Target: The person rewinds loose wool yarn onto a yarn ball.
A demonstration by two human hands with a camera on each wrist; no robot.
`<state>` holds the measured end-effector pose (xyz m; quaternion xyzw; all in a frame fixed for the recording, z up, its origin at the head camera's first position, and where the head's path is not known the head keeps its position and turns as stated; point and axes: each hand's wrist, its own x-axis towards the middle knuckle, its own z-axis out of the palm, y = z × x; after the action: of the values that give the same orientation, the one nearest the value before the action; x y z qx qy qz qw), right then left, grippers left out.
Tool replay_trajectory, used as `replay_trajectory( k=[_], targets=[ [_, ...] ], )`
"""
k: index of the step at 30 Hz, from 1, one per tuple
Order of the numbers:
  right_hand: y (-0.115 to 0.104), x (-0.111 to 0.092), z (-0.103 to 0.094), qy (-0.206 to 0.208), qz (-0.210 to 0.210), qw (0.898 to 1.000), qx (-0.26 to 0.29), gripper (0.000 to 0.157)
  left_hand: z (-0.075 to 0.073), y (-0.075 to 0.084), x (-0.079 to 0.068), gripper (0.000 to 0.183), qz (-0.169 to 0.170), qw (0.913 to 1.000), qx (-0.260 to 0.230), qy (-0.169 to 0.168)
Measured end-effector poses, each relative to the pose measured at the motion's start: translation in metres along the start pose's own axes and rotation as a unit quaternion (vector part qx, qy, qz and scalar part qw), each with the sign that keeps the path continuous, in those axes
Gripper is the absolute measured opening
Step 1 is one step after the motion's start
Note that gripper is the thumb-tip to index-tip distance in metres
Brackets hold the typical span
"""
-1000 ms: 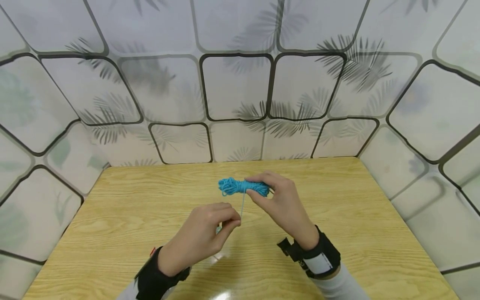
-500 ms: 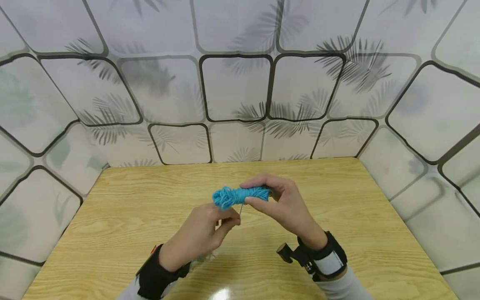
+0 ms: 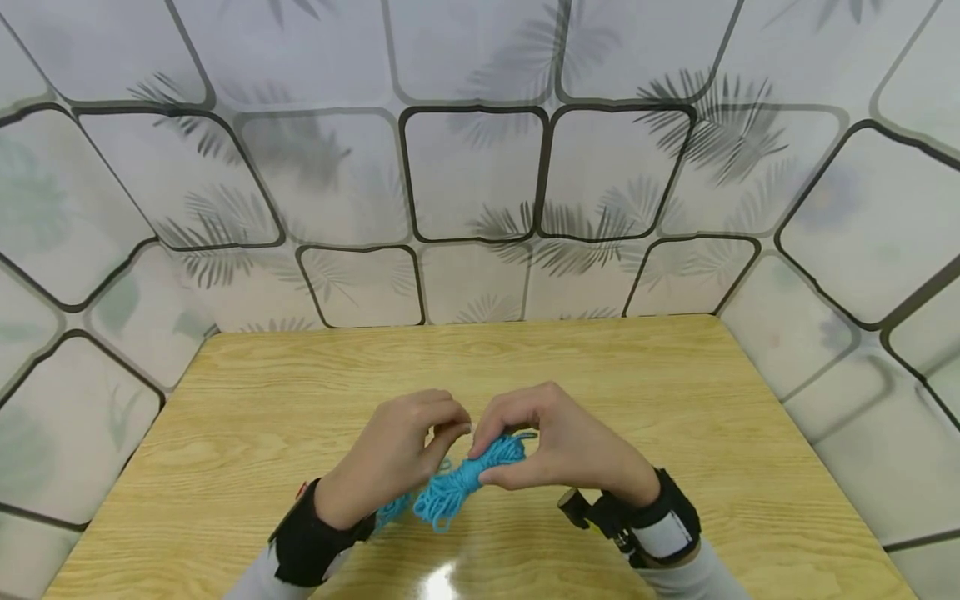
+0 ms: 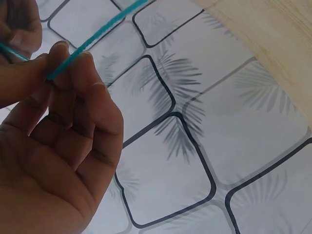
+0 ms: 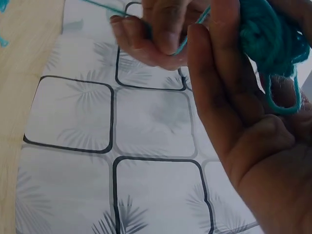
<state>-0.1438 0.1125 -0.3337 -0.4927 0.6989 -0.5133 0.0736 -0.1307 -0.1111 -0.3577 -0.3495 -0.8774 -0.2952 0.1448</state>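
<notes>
A small bundle of blue yarn (image 3: 465, 482), wrapped tightly round its middle with loops at both ends, is gripped between the thumb and fingers of my right hand (image 3: 566, 446). It tilts down toward the left. Just left of it, my left hand (image 3: 401, 446) pinches a single yarn strand (image 4: 92, 40) between thumb and fingertips. In the right wrist view the bundle (image 5: 273, 39) shows close up with a loose loop hanging, and the strand runs across to the left hand (image 5: 156, 34). Part of the bundle is hidden behind the right fingers.
More blue yarn (image 3: 393, 510) lies on the wooden table (image 3: 285, 383) beneath the left wrist, partly hidden. A patterned wall covering (image 3: 480, 175) rises behind the table and along both sides. Each wrist wears a black strap (image 3: 660, 529).
My right hand has swung the yarn bundle down and toward me, turning it from level to tilted. My left hand has risen slightly, keeping its pinch on the strand.
</notes>
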Motion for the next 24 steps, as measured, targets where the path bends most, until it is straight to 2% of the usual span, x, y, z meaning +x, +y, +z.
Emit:
replay_trajectory(
  k=[5,9,13,17,24],
  targets=[
    [0.003,0.000,-0.001,-0.026,0.041,0.996,-0.075,0.011,-0.006,0.007,0.001,0.010,0.009,0.9998,0.010,0.011],
    [0.005,0.000,-0.001,-0.014,0.081,0.987,-0.138,0.014,-0.008,0.013,-0.001,0.011,0.028,0.9995,-0.004,0.015],
    [0.007,0.000,0.000,0.026,0.100,0.979,-0.176,0.014,-0.008,0.018,-0.003,0.010,0.051,0.9982,-0.022,0.021],
    [0.008,0.002,0.001,0.079,0.103,0.972,-0.196,0.016,-0.008,0.022,-0.004,0.011,0.058,0.9978,-0.018,0.028],
    [0.010,0.004,0.001,0.199,0.064,0.953,-0.219,0.017,-0.006,0.025,-0.003,0.012,0.066,0.9968,-0.022,0.038]
  ],
)
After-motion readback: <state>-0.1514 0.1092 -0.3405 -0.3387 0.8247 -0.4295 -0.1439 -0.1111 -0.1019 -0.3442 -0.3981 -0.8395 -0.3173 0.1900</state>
